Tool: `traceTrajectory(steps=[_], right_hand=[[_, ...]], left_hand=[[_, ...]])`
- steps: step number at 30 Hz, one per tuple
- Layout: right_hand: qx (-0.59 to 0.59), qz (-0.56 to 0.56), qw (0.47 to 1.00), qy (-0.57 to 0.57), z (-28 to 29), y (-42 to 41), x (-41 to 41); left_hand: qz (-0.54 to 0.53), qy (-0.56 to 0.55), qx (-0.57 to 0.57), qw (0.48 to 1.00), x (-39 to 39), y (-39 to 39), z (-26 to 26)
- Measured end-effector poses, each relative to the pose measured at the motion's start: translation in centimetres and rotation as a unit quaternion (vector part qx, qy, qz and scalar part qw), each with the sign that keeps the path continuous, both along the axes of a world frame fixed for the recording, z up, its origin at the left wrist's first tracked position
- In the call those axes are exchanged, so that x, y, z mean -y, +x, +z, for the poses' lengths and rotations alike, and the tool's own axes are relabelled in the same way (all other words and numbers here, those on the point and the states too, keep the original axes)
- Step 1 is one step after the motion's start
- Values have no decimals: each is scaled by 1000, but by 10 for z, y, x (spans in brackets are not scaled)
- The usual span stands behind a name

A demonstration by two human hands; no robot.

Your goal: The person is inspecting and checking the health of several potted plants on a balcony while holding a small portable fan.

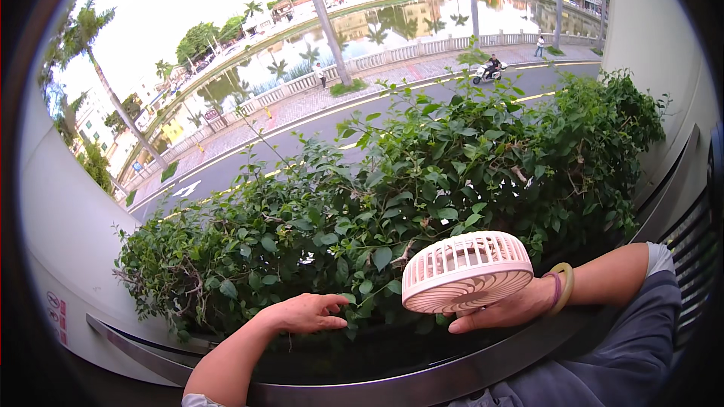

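Note:
My right hand (505, 308) grips a pale pink portable fan (466, 271) from below and behind. The fan's round caged head is tilted, its spiral grille facing down toward me. Whatever handle it has is hidden by the hand. Its blades show only in part through the slots. My left hand (308, 312) reaches into the front of a leafy green hedge (362, 220), index finger and thumb apart. The index fingertip is at a leaf (349, 298); I cannot tell whether it touches. A yellowish bangle (561, 289) and a thin purple band circle my right wrist.
A curved metal rail (362, 393) runs below both arms. White walls (73, 226) flank the hedge, and black slats (693, 260) stand at right. Beyond lie a road (384, 107) with a motor scooter (490, 70) and rider, pedestrians, a balustrade (390, 59) and water.

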State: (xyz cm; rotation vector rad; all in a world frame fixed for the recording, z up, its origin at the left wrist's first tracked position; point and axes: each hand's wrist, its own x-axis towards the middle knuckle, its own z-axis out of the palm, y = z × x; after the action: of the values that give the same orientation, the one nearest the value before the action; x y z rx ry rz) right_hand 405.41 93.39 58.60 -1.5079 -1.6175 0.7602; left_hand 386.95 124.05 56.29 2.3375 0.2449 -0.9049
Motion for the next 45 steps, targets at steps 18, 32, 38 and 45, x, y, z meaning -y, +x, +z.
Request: traceTrajectory(steps=[18, 32, 38, 45], right_hand=[[-9, -16, 999, 28, -4, 0, 1], [-50, -22, 999, 3, -8, 0, 1], [-59, -16, 998, -11, -4, -1, 1], [-52, -17, 998, 4, -5, -1, 0]], left_hand=[[18, 12, -18, 1000, 1, 2, 3], [25, 17, -11, 999, 4, 2, 6], [32, 12, -12, 999, 4, 2, 6], [28, 15, -8, 999, 4, 2, 6]])
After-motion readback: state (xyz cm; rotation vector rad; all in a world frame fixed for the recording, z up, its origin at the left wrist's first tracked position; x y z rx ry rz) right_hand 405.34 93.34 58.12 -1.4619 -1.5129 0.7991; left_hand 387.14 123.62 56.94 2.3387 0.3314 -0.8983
